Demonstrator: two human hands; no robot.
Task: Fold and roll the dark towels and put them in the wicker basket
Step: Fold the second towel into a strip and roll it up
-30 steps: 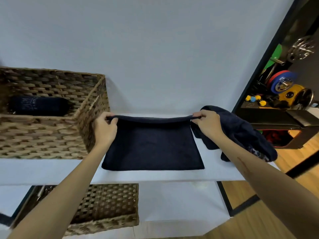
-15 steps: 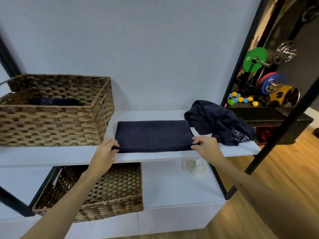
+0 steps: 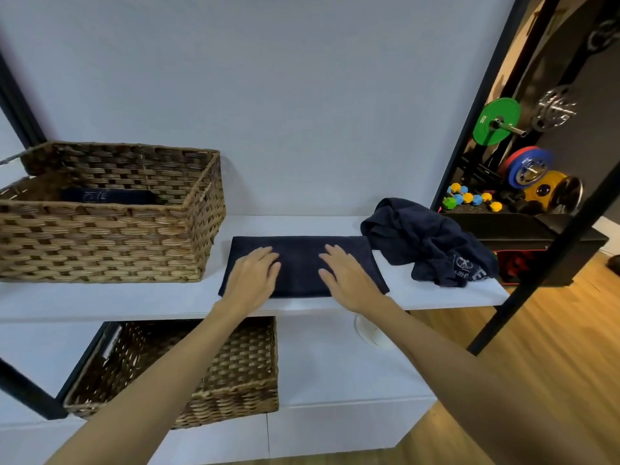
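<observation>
A dark navy towel [image 3: 300, 260], folded into a flat rectangle, lies on the white shelf [image 3: 100, 298]. My left hand [image 3: 253, 278] rests flat on its left half, fingers straight. My right hand [image 3: 347, 278] lies flat on its right half the same way. A large wicker basket [image 3: 110, 243] stands on the shelf to the left, with a rolled dark towel [image 3: 107, 196] inside near its back wall. A crumpled heap of dark towels [image 3: 426, 245] with white print sits at the shelf's right end, just beyond the folded towel.
A second wicker basket [image 3: 235, 374] sits on the lower white shelf [image 3: 335, 370], beside a small white object [image 3: 369, 333]. Black frame posts [image 3: 550, 260] stand at the right. Weight plates [image 3: 496, 120] and coloured dumbbells [image 3: 469, 198] fill the room behind. Wooden floor [image 3: 553, 347] lies to the right.
Both hands pulled the towel's far edge toward me, folding it in half, then let go of its corners and now lie flat on top of it.
</observation>
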